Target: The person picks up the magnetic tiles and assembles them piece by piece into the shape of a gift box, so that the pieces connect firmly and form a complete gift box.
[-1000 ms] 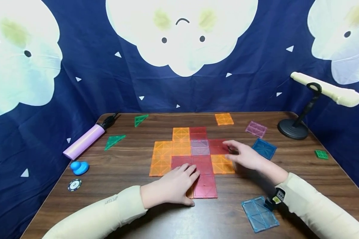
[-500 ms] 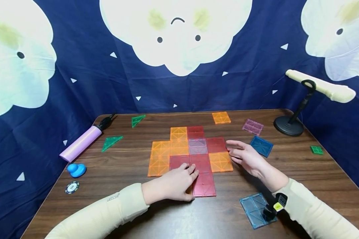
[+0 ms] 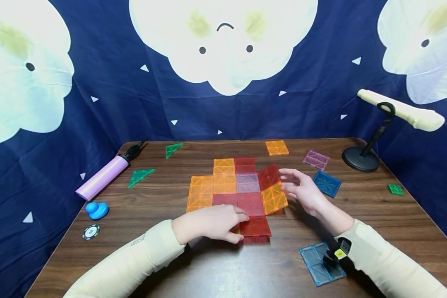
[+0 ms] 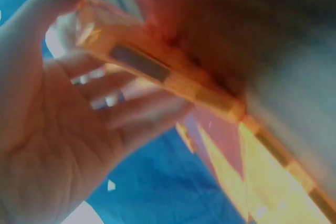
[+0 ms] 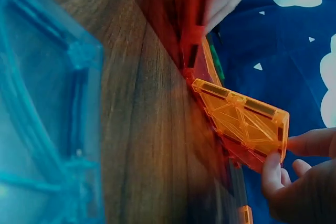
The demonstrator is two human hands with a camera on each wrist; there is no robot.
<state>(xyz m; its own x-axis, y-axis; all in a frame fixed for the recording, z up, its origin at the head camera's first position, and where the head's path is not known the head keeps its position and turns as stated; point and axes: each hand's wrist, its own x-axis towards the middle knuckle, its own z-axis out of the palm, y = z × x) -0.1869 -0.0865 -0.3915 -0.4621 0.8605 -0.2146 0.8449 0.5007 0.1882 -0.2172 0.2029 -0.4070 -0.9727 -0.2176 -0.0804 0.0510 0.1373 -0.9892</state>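
Note:
A flat patch of see-through magnetic tiles lies mid-table, with a purple tile point(image 3: 247, 183) near its centre. My right hand point(image 3: 303, 191) pinches the outer edge of an orange magnetic tile point(image 3: 274, 199) between thumb and fingers. That tile and the red tile point(image 3: 270, 177) behind it tilt up on their right side. At the near end, my left hand point(image 3: 217, 221) holds another orange magnetic tile point(image 4: 199, 95) between thumb and fingers, mostly hidden in the head view. Beside it a red tile point(image 3: 255, 227) has its near edge raised.
A blue tile point(image 3: 322, 264) lies under the right wrist, another blue tile point(image 3: 327, 183) beyond that hand. Farther off are a purple tile point(image 3: 316, 159), an orange tile point(image 3: 277, 147) and green triangles point(image 3: 141, 177). A black stand point(image 3: 361, 159) is at right, a pink umbrella point(image 3: 102, 178) left.
The right-hand orange and red tiles, flat before, now slope up at their outer side. The near red tile's front edge has risen along with my left hand.

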